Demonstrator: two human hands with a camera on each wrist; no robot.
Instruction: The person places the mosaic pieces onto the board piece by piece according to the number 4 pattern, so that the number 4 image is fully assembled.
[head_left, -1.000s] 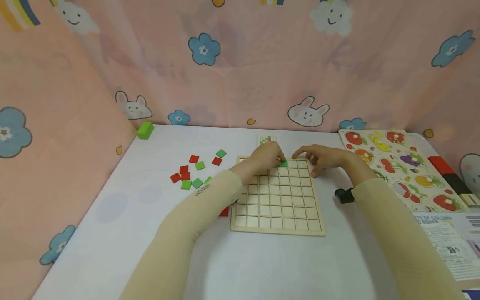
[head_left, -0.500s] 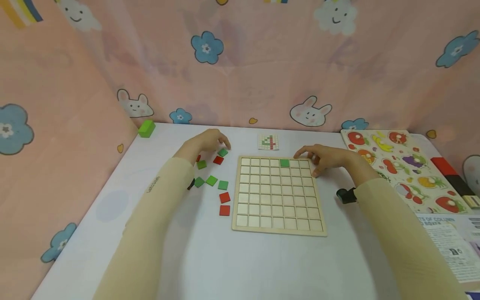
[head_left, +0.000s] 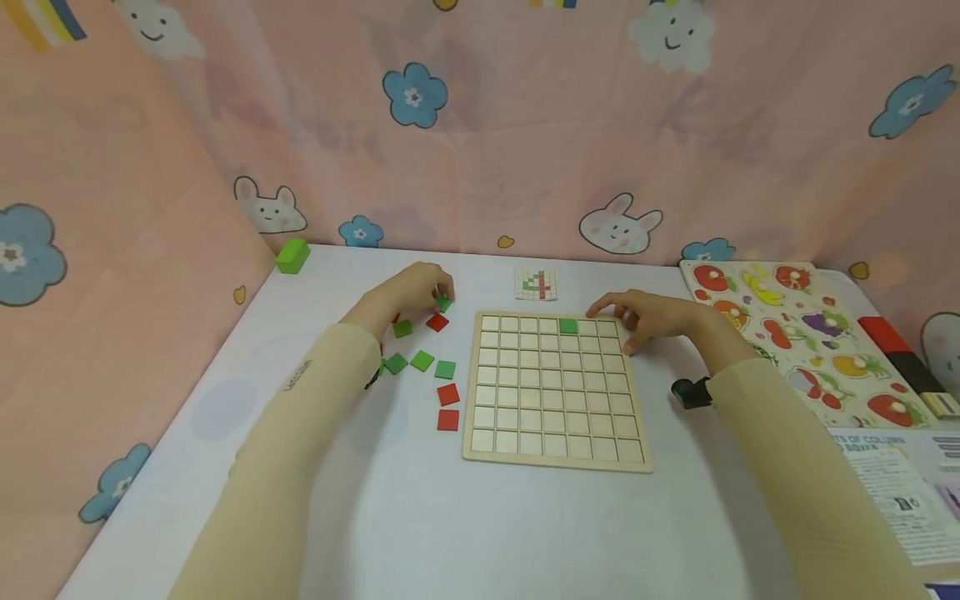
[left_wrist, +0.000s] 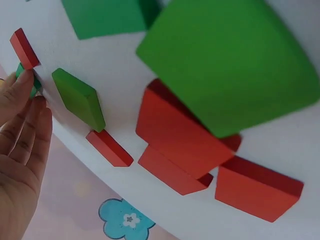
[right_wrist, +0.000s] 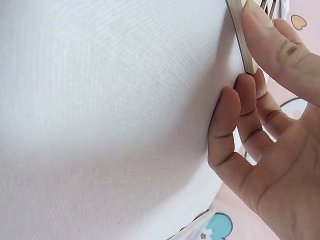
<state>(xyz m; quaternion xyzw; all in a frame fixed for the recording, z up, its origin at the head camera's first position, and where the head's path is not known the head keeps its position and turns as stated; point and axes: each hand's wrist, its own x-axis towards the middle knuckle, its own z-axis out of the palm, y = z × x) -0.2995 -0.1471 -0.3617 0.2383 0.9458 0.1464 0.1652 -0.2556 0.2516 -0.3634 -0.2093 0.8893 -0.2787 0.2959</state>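
In the head view my left hand (head_left: 412, 292) is at the far end of the loose tiles, its thumb and fingers pinching a green square tile (head_left: 445, 303). The left wrist view shows this same green tile (left_wrist: 36, 86) at the fingertips, partly hidden by them, beside a red tile (left_wrist: 24, 48). My right hand (head_left: 652, 320) holds the far right corner of a wooden grid board (head_left: 552, 400), thumb on its side and index finger at the far edge. One green tile (head_left: 568, 326) sits in the board's far row.
Several red and green tiles lie left of the board, among them a red tile (head_left: 447, 420). A small pattern card (head_left: 536, 284) lies behind the board. A fruit puzzle board (head_left: 787, 333) and a printed sheet (head_left: 885, 492) are at right; a green block (head_left: 292, 256) stands far left.
My left hand has let go of the green tile in the board's far row, moved left to the loose tiles and taken hold of another green one. The right hand stays at the corner.
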